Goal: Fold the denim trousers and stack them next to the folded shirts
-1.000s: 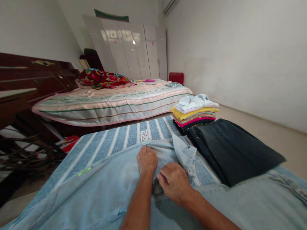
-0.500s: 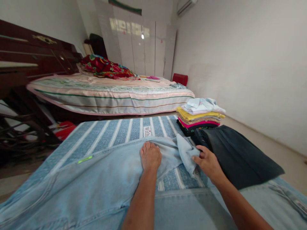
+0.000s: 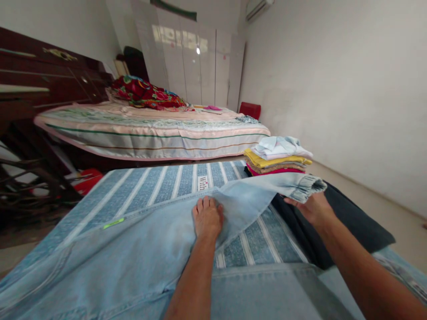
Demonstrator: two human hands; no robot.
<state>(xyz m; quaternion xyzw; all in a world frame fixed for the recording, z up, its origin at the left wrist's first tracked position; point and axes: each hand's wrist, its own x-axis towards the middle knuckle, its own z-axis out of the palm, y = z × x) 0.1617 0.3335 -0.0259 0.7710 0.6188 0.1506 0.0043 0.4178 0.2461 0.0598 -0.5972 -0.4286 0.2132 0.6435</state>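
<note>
Light-blue jeans (image 3: 140, 249) lie spread over a blue-and-white striped mattress (image 3: 170, 181), with a bright green tag (image 3: 114, 223) near the upper edge. My left hand (image 3: 208, 218) rests flat on the leg part, fingers slightly apart, pressing the denim. My right hand (image 3: 315, 208) grips the gathered elastic cuff (image 3: 302, 189) from below and holds it raised over the dark trousers (image 3: 356, 226). Some of its fingers are hidden behind the cloth. The pale leg stretches fairly straight between both hands, and the other leg (image 3: 260, 289) lies nearer to me.
A pile of folded clothes (image 3: 276, 160), white and yellow on top, sits at the mattress's far right corner. Beyond stands a bed (image 3: 160, 138) with a red floral blanket (image 3: 147, 93). A treadle-like metal frame (image 3: 30, 178) is at left, a wall (image 3: 350, 89) at right.
My right hand has pulled the bunched leg end out to the right and up, straightening the leg and showing its cuff. My left hand stays pressed on the jeans, almost unmoved.
</note>
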